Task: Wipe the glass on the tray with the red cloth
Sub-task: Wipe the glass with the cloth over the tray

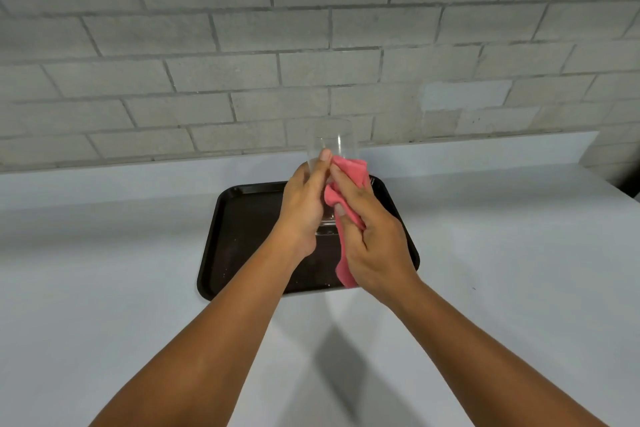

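A pale grey, smooth surface [104,270] fills the lower half of the frame, backed by a grey painted brick wall [207,45] across the upper half. Left of centre, a dark brown rectangular plastic tray [242,218] with rounded corners lies flat on the surface; small pale specks dot its floor.

At centre frame, the left hand [303,208] is raised above the tray and grasps a clear, tall, straight-sided drinking glass [332,146], fingers wrapped round its lower body and the thumb pressed against the near side of the wall. The glass is held lifted clear of the tray, roughly upright, with its rim toward the wall and its thick base visible just below the left palm.

Immediately to the right, touching the glass, a red-pink soft cloth [349,173] is bunched against the side of the glass, with a tail hanging down over the tray's near edge. The right hand [372,243] grips this cloth, fingers curled round it and pressing it to the glass. Both bare forearms enter from the lower edge of the frame.
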{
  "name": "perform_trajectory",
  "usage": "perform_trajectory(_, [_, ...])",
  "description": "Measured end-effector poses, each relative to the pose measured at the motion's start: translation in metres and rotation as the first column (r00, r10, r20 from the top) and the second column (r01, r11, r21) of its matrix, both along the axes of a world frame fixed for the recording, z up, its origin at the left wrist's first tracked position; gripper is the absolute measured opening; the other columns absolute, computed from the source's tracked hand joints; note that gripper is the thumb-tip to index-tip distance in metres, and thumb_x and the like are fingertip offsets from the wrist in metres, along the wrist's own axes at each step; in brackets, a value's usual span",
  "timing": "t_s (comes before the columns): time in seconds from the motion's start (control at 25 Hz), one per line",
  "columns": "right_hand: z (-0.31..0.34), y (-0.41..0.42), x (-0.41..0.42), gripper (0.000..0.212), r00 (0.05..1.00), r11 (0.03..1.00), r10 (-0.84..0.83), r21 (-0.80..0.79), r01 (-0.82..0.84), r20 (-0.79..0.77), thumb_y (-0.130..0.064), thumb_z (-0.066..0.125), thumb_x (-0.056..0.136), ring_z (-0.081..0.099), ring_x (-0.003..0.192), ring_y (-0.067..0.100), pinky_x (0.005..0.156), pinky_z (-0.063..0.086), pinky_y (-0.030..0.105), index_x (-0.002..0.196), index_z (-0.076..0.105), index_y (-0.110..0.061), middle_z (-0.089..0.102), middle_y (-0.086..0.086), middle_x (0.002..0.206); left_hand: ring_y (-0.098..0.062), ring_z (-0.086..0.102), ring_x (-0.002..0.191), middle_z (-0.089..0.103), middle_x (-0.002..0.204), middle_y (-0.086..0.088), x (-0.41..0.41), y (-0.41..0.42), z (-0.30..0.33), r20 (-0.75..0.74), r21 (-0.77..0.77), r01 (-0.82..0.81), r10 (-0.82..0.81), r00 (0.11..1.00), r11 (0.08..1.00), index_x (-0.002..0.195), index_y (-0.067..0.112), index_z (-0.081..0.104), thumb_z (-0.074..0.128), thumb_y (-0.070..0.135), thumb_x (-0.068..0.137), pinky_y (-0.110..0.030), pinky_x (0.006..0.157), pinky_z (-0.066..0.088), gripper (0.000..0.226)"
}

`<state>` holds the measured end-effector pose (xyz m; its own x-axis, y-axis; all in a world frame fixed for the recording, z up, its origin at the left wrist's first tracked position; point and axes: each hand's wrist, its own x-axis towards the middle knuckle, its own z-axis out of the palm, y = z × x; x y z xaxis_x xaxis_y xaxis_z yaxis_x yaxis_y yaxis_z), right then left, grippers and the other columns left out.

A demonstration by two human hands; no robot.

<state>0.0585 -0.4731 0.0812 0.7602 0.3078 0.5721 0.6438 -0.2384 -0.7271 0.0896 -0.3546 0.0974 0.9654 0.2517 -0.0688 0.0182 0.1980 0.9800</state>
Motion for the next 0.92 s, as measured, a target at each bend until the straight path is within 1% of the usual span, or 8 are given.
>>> perform_trajectory(0.08, [-0.001, -0.002, 0.003, 0.051, 0.996, 0.998, -0.006, 0.059, 0.011, -0.09, -0.015, 0.045, 0.102, 0.035, 0.129, -0.018, 0.098, 0.032, 0.003, 0.146, 0.036, -0.038, 0.038, -0.03, 0.145, -0.024, 0.074, 0.101, 0.077, 0.105, -0.01, -0.005, 0.0, -0.003, -0.001, -0.004, -0.001, 0.001, 1.0, 1.0, 0.117, 0.012, 0.068, 0.058, 0.061, 0.09, -0.044, 0.092, 0.057, 0.056])
perform_trajectory(0.16, [0.009, -0.005, 0.02, 0.047, 0.967, 0.985, -0.064, 0.143, 0.101, -0.247, -0.024, 0.042, 0.104, 0.042, 0.126, -0.014, 0.103, 0.036, 0.01, 0.148, 0.036, -0.035, 0.042, -0.028, 0.143, -0.033, 0.071, 0.096, 0.074, 0.108, -0.02, -0.01, -0.004, -0.006, 0.024, -0.046, 0.039, -0.038, 0.999, 0.998, 0.12, 0.008, 0.066, 0.061, 0.064, 0.084, -0.048, 0.087, 0.058, 0.067])
perform_trajectory(0.28, [0.024, -0.008, 0.039, 0.044, 0.942, 0.968, -0.077, 0.202, 0.148, -0.326, -0.031, 0.042, 0.103, 0.044, 0.13, -0.002, 0.11, 0.037, 0.023, 0.147, 0.04, -0.031, 0.045, -0.016, 0.148, -0.038, 0.067, 0.094, 0.069, 0.114, -0.028, -0.013, -0.005, -0.003, 0.037, -0.127, 0.102, -0.098, 0.995, 0.987, 0.127, 0.007, 0.063, 0.063, 0.066, 0.074, -0.051, 0.083, 0.059, 0.08])
perform_trajectory(0.44, [0.026, -0.007, 0.044, 0.04, 0.931, 0.945, -0.017, 0.297, 0.134, -0.366, -0.034, 0.042, 0.103, 0.051, 0.122, -0.005, 0.107, 0.042, 0.027, 0.142, 0.046, -0.036, 0.055, -0.024, 0.133, -0.032, 0.071, 0.088, 0.071, 0.109, -0.019, -0.014, 0.0, -0.001, 0.056, -0.189, 0.159, -0.151, 0.987, 0.969, 0.134, 0.008, 0.057, 0.065, 0.064, 0.071, -0.043, 0.072, 0.062, 0.084])
perform_trajectory(0.56, [0.021, -0.004, 0.042, 0.041, 0.944, 0.927, -0.019, 0.348, 0.141, -0.33, -0.034, 0.043, 0.102, 0.053, 0.116, -0.012, 0.098, 0.046, 0.016, 0.143, 0.045, -0.035, 0.054, -0.034, 0.125, -0.021, 0.073, 0.072, 0.073, 0.091, -0.007, -0.012, 0.004, -0.002, 0.112, -0.157, 0.173, -0.157, 0.981, 0.972, 0.132, 0.008, 0.047, 0.065, 0.064, 0.071, -0.036, 0.062, 0.06, 0.084])
perform_trajectory(0.72, [0.017, -0.001, 0.04, 0.045, 0.948, 0.92, -0.066, 0.348, 0.178, -0.312, -0.034, 0.044, 0.101, 0.043, 0.116, -0.025, 0.089, 0.035, -0.001, 0.146, 0.041, -0.032, 0.044, -0.024, 0.142, -0.016, 0.07, 0.08, 0.067, 0.103, -0.005, -0.009, 0.001, -0.001, 0.118, 0.012, 0.117, -0.118, 0.986, 0.993, 0.13, 0.015, 0.053, 0.053, 0.065, 0.079, -0.032, 0.064, 0.057, 0.071])
perform_trajectory(0.84, [0.018, 0.002, 0.04, 0.045, 0.948, 0.932, -0.104, 0.303, 0.198, -0.3, -0.031, 0.042, 0.103, 0.038, 0.111, -0.032, 0.09, 0.032, -0.004, 0.148, 0.037, -0.03, 0.04, -0.032, 0.138, -0.015, 0.069, 0.088, 0.072, 0.099, 0.001, -0.011, -0.003, -0.005, 0.1, 0.071, 0.096, -0.103, 0.99, 0.993, 0.119, 0.025, 0.061, 0.052, 0.07, 0.077, -0.028, 0.071, 0.055, 0.062])
perform_trajectory(0.92, [0.021, 0.005, 0.036, 0.046, 0.95, 0.944, -0.115, 0.267, 0.196, -0.291, -0.031, 0.042, 0.104, 0.039, 0.11, -0.031, 0.092, 0.035, 0.001, 0.148, 0.035, -0.034, 0.038, -0.047, 0.128, -0.013, 0.073, 0.086, 0.077, 0.097, 0.001, -0.01, -0.005, -0.008, 0.095, 0.09, 0.087, -0.096, 0.991, 0.992, 0.116, 0.021, 0.063, 0.055, 0.068, 0.081, -0.027, 0.074, 0.059, 0.059])
